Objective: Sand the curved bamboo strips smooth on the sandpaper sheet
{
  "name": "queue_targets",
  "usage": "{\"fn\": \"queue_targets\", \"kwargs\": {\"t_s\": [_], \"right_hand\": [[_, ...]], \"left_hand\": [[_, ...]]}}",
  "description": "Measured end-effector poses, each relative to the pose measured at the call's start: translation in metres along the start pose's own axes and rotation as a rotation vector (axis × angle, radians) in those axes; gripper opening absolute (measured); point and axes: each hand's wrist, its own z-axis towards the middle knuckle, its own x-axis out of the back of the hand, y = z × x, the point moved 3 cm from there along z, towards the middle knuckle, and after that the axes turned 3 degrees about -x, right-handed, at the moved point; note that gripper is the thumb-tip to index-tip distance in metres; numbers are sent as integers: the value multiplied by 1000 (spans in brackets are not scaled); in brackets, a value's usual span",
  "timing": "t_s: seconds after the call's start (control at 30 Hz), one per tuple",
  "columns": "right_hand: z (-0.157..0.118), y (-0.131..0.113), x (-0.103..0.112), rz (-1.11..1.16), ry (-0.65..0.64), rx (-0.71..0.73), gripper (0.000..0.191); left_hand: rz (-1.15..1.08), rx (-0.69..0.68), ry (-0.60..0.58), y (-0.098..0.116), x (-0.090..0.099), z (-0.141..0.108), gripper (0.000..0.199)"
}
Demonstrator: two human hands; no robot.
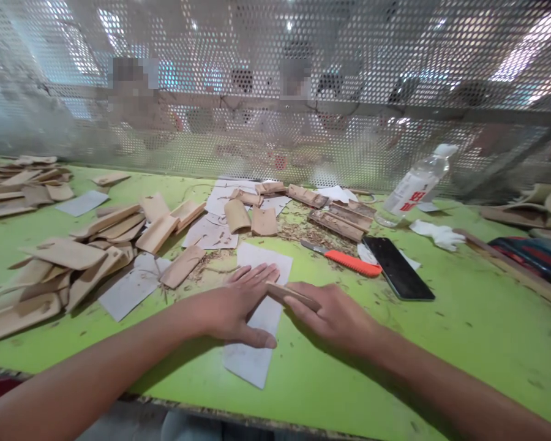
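Note:
My left hand (243, 303) lies flat on a white sheet of paper (252, 361), fingers stretched forward and thumb spread to the right. A small curved piece of bamboo or wood (294, 296) is gripped in my right hand (335, 312). It is held tilted over the sheet's right edge, its left tip close beside my left fingers. Beyond the sheet lie more curved pieces (264, 221) and scattered brown shavings. To the right rests an orange utility knife (352, 262) with its blade out, next to a dark phone (397, 269).
On the green table (477, 355), a heap of curved pieces (68, 257) fills the left side. A clear bottle (416, 187), a crumpled white glove or cloth (438, 234) and a dark tool (530, 257) stand right. A perforated metal screen (257, 135) closes the back.

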Motion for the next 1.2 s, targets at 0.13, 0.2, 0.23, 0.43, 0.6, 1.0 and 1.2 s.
{"fn": "queue_targets", "kwargs": {"t_s": [0.13, 0.2, 0.23, 0.43, 0.6, 1.0, 1.2], "right_hand": [[1, 1, -5, -18, -56, 190, 44], [3, 11, -1, -31, -8, 160, 43], [4, 18, 4, -41, 45, 106, 44], [5, 26, 16, 79, 211, 123, 35], [6, 16, 5, 51, 188, 196, 33], [6, 8, 0, 201, -50, 78, 39], [4, 3, -2, 171, -117, 174, 38]], "left_hand": [[-2, 0, 52, 0, -1, 3, 135], [-19, -15, 88, 0, 4, 3, 134], [-24, -12, 96, 0, 8, 2, 132], [-16, 79, -144, -10, 30, -14, 129], [-22, 5, -151, -11, 21, -8, 124], [-14, 13, -90, -13, 11, -2, 124], [4, 44, -103, -13, 11, -1, 128]]}}
